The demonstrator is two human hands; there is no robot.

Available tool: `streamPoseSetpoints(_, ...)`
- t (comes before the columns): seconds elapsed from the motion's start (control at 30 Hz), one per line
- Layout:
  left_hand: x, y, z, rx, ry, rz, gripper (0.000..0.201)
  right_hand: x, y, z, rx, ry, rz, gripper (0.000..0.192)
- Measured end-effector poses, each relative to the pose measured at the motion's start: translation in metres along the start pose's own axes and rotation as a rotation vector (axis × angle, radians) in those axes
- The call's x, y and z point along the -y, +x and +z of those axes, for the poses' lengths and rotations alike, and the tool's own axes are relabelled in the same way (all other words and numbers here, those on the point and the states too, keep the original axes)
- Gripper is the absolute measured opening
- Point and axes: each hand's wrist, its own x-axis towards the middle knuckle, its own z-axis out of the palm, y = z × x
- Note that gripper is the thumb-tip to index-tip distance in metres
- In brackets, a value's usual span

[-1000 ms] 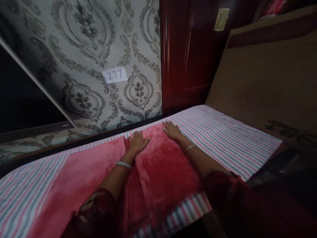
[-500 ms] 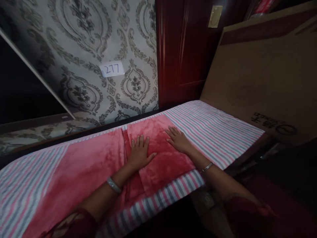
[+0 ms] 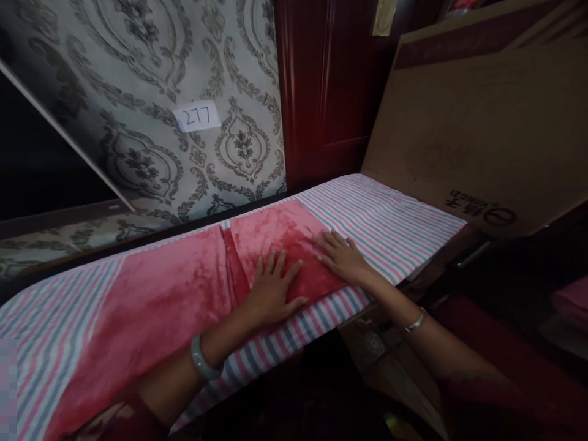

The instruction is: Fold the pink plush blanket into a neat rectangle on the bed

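A pink-red plush cloth (image 3: 169, 282), soft like a blanket, is spread over a striped sheet (image 3: 381, 214). Its right part (image 3: 280, 223) is folded over, with a darker seam of cloth showing between the two panels. My left hand (image 3: 275, 291) lies flat on the folded part near its front edge, fingers spread. Over the right border of the fold rests my right hand (image 3: 344, 257), palm down and fingers apart. Neither hand grips anything. A bangle circles each wrist.
A big cardboard box (image 3: 468, 122) stands at the right end of the striped surface. Behind it are patterned wallpaper (image 3: 243, 141) with a paper label (image 3: 197, 115) reading 277, and a dark red door panel (image 3: 321, 79). A dark screen (image 3: 50, 153) is at left.
My left hand has slid toward the front edge of the folded cloth. The right hand has moved slightly right, to its border. The view has shifted a little.
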Motion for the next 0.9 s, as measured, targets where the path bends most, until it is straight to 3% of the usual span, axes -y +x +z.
streamPoseSetpoints(0.13, 0.0, -0.01, 0.022, -0.008, -0.005, -0.025, 0.082, -0.007, -0.019, 0.021, -0.028, -0.037, -0.007, 0.06)
streamPoseSetpoints(0.23, 0.004, -0.008, 0.028, -0.028, -0.022, -0.014, 0.082, -0.008, -0.019, 0.028, -0.076, -0.031, -0.01, 0.059)
streamPoseSetpoints(0.5, 0.013, -0.005, 0.005, 0.072, -0.166, -0.032, 0.075, -0.021, -0.009, 0.02, -0.007, 0.056, -0.013, 0.058)
streamPoseSetpoints(0.6, 0.024, 0.01, -0.01, 0.006, -0.18, -0.064, 0.073, -0.022, 0.018, 0.004, -0.056, 0.083, -0.016, 0.058)
streamPoseSetpoints(0.73, 0.041, 0.044, -0.024, -0.03, -0.098, -0.244, 0.073, 0.001, 0.075, -0.016, -0.075, 0.051, -0.009, 0.057)
streamPoseSetpoints(0.9, 0.063, 0.07, -0.013, -0.058, 0.023, -0.378, 0.076, 0.028, 0.117, -0.001, -0.059, 0.018, 0.022, 0.059)
